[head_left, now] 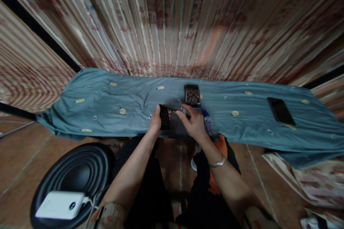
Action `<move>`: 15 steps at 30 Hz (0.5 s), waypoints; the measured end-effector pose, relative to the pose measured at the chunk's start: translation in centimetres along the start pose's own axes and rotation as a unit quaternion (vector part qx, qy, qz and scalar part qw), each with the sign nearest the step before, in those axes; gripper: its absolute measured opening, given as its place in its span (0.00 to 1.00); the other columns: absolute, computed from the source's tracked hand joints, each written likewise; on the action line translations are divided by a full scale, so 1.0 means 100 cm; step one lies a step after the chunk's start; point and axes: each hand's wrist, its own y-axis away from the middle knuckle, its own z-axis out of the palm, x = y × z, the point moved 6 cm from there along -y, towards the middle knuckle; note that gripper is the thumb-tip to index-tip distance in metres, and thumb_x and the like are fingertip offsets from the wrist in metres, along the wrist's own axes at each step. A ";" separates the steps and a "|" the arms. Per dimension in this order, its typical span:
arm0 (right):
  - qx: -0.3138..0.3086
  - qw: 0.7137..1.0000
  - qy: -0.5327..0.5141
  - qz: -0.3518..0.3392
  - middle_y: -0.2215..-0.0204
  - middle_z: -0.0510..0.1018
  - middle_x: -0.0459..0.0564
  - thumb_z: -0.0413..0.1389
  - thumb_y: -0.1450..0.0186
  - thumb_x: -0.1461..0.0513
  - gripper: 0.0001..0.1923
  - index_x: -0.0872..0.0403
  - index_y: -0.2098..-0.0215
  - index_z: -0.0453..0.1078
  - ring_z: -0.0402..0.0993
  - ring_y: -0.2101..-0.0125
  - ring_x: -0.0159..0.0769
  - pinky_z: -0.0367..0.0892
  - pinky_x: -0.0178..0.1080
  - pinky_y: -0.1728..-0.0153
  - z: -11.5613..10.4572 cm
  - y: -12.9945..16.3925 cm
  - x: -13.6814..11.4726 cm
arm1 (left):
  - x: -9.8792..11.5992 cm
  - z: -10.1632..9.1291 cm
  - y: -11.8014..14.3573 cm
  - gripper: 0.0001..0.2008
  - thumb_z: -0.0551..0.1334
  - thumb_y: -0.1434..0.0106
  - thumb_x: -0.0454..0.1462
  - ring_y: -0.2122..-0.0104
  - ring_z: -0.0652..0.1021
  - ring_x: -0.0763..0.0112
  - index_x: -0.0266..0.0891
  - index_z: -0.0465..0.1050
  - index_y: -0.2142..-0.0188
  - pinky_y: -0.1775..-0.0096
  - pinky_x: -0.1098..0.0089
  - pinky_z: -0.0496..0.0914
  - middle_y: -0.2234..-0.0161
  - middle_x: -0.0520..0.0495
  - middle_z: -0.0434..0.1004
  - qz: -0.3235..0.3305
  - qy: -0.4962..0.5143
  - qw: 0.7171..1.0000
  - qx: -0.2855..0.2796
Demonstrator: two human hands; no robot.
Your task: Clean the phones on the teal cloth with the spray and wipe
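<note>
My left hand [155, 121] grips a small black keypad device [164, 117] at the near edge of a table covered with a blue-grey cloth [107, 107]. My right hand [194, 124] is next to it, its fingertips pinching a small thin part [177, 111] by the device's upper right corner. A silver bangle [217, 162] sits on my right wrist. Just beyond my hands lies a phone with a blurred screen [192, 95]. A small clear bottle with a blue cap [209, 124] lies to the right of my right hand.
A dark smartphone [281, 111] lies on the cloth at the far right. A black round stool [72, 175] at lower left carries a white power bank [60, 204] with a cable. Patterned curtain [188, 25] hangs behind the table. Brown tiled floor lies below.
</note>
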 end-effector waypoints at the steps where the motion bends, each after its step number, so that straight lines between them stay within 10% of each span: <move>1: 0.013 1.000 -0.010 0.019 0.58 0.85 0.54 0.55 0.32 0.43 0.26 0.53 0.51 0.78 0.82 0.59 0.45 0.75 0.44 0.55 -0.006 -0.003 0.003 | -0.003 0.002 0.001 0.25 0.52 0.26 0.49 0.72 0.82 0.67 0.32 0.78 0.51 0.72 0.73 0.71 0.73 0.44 0.82 -0.012 -0.018 1.000 -0.011; 10: 0.097 0.987 -0.047 0.116 0.65 0.84 0.52 0.56 0.37 0.39 0.31 0.55 0.55 0.80 0.77 0.65 0.42 0.72 0.43 0.58 -0.032 -0.027 0.053 | -0.025 0.026 0.019 0.37 0.62 0.35 0.57 0.74 0.82 0.65 0.35 0.66 0.36 0.74 0.71 0.72 0.69 0.42 0.85 -0.027 -0.093 0.981 -0.168; 15: 0.123 0.986 -0.052 0.101 0.57 0.84 0.58 0.53 0.34 0.42 0.30 0.57 0.50 0.77 0.80 0.58 0.47 0.73 0.48 0.52 -0.032 -0.031 0.069 | -0.033 0.031 0.027 0.31 0.62 0.36 0.58 0.74 0.82 0.67 0.34 0.71 0.47 0.72 0.71 0.74 0.69 0.41 0.85 -0.070 -0.084 0.974 -0.200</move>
